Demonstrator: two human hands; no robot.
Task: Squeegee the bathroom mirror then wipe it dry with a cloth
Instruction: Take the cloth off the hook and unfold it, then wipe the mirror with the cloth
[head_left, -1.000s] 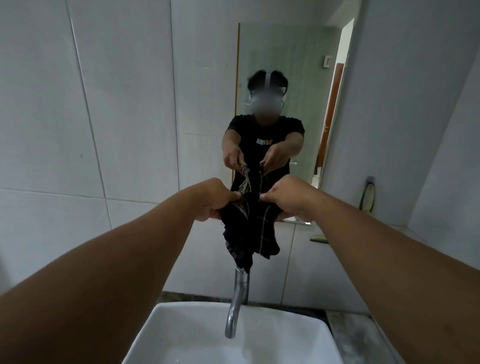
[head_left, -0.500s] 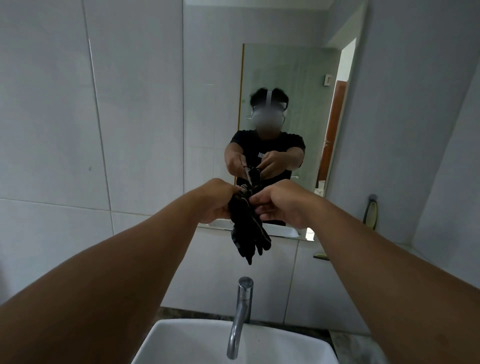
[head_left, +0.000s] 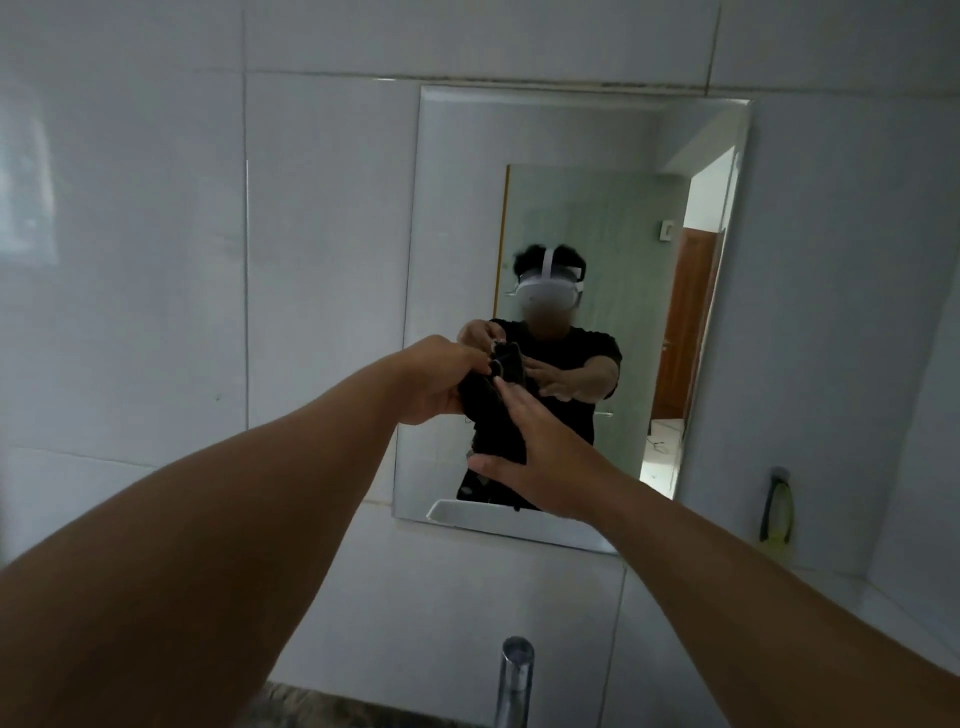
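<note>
The rectangular mirror (head_left: 571, 182) hangs on the white tiled wall straight ahead. A dark cloth (head_left: 491, 410) is bunched up in front of its lower half. My left hand (head_left: 441, 382) grips the top of the bunch with curled fingers. My right hand (head_left: 535, 460) lies flat against the cloth's right side, fingers straight and thumb spread below it. Both arms are stretched out towards the glass. A yellow-green squeegee (head_left: 776, 512) with a dark frame leans upright against the right wall on a ledge.
A chrome tap (head_left: 514, 680) rises at the bottom middle, below my arms. A tiled ledge (head_left: 883, 618) runs along the lower right wall. The mirror reflects a person in a black shirt, a glass partition and an open doorway.
The view has tilted up, so the whole mirror shows and the basin has dropped out of sight. The cloth went from hanging loose to bunched, and my right hand opened flat against it.
</note>
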